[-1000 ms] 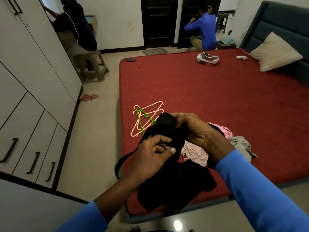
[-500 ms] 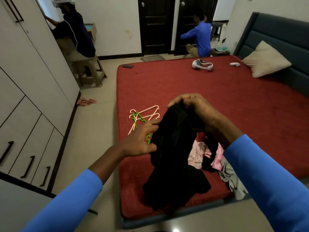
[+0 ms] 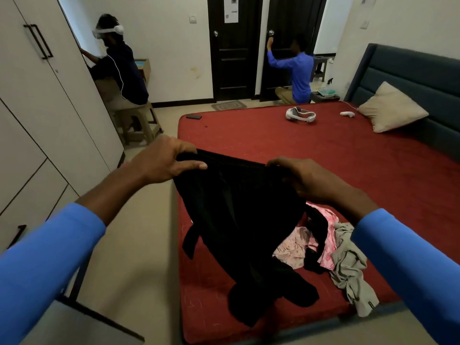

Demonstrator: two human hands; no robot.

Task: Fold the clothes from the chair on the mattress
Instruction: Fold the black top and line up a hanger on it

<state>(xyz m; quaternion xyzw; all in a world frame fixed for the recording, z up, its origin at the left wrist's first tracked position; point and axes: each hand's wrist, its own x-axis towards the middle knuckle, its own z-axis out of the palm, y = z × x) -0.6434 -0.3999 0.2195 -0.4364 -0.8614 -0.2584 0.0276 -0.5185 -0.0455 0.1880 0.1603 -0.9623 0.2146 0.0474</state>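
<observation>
— has he got that black thing sorted out yet?

— only just. a second ago the black garment [image 3: 239, 220] was a bunched lump between both hands, low over the near edge of the mattress [image 3: 348, 170]. now it's lifted and spread out. the left hand [image 3: 164, 161] pinches one end of the top hem, thumb laid along the front and the other fingers curled behind. the right hand [image 3: 306, 180] grips the other end, fingers curled over the cloth. the hands have drawn apart and the hem runs taut between them.

— so it's clear of the bed?

— not quite. most of it hangs in the air, but the bottom end lies in a heap on the mattress, by the near left corner.

— and the other clothes?

— the pink clothes [image 3: 296, 247] and a grey garment [image 3: 351, 267] are crumpled along the near edge, just beside the black one on his right. the hangers i could see a moment ago are hidden now, with the cloth hanging in front of them.

— what does that mean for the job?

— i'd say he has found the top edge and opened the piece out, so he can lay it flat next. no fold is made yet and nothing on the mattress looks folded. it's early days.
</observation>
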